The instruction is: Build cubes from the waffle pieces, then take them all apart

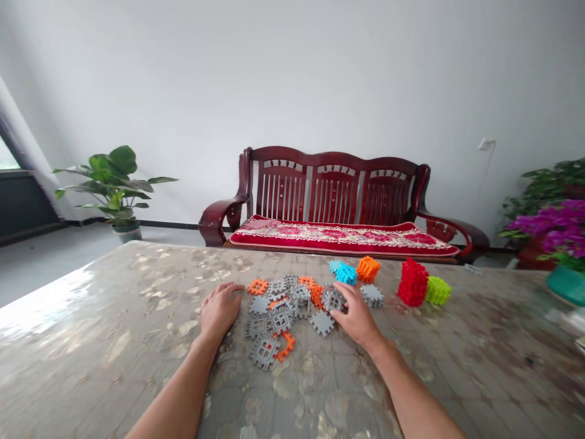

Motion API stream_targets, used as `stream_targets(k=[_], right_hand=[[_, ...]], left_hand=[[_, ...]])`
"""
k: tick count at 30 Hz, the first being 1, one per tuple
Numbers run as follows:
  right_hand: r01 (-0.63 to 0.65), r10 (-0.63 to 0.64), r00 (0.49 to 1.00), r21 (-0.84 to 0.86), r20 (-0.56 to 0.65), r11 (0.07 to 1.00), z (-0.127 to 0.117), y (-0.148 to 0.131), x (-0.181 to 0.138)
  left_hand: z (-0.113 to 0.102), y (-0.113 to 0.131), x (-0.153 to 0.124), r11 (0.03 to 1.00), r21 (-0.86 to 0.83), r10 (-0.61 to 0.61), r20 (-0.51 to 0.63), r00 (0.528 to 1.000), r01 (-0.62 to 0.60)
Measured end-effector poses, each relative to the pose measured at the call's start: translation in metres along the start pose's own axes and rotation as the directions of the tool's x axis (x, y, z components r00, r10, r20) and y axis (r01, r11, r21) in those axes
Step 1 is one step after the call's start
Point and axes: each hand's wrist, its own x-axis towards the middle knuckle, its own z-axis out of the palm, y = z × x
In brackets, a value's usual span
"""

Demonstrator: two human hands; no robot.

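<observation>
My right hand (359, 318) has thumb and fingers around a grey interlocking square block (333, 300) at the right side of a loose pile. Left of the pile, my left hand (221, 310) rests on the table with nothing in it, fingers lying forward. Between the hands are several grey window-pattern blocks (280, 318) and orange ones (258, 286), overlapping one another. A solid grey block (322, 323) lies just below the held one. Another grey block (372, 296) is beyond my right hand. An orange curved-edge piece (287, 346) pokes out at the near end.
Behind the pile stand blue blocks (346, 274) and an orange stack (368, 269). A red stack (412, 283) and lime-green blocks (438, 291) are further right. The patterned table (137, 341) carries a teal flowerpot (567, 285) at the right edge. A wooden bench (333, 195) stands beyond.
</observation>
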Motion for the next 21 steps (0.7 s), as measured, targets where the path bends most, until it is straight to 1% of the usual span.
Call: stream_targets(k=[9,13,15,17,19,21], right_hand=[[0.093,-0.074,0.988,-0.136,0.135,0.986,-0.008,-0.003,-0.003],[0.140,-0.112,0.984,-0.204,0.141,0.969,-0.011,-0.008,-0.006],[0.148,-0.130,0.988,-0.245,0.088,0.958,-0.011,-0.010,-0.006],[0.138,-0.147,0.989,-0.294,-0.010,0.946,-0.013,-0.010,-0.005],[0.104,-0.157,0.979,-0.344,-0.128,0.933,-0.018,-0.006,-0.003],[0.044,-0.145,0.963,-0.400,-0.226,0.916,-0.026,0.002,0.000]], left_hand=[[-0.002,0.001,-0.002,1.000,0.016,0.017,-0.028,0.999,-0.017],[0.000,0.000,-0.001,1.000,0.008,0.020,-0.039,0.999,-0.020],[0.000,0.000,-0.001,1.000,0.009,0.017,-0.038,0.999,-0.017],[0.000,0.000,-0.002,1.000,0.014,0.017,-0.035,0.999,-0.016],[-0.001,0.001,-0.002,1.000,0.016,0.021,-0.033,0.999,-0.020],[-0.001,0.001,-0.002,1.000,0.017,0.026,-0.033,0.999,-0.025]])
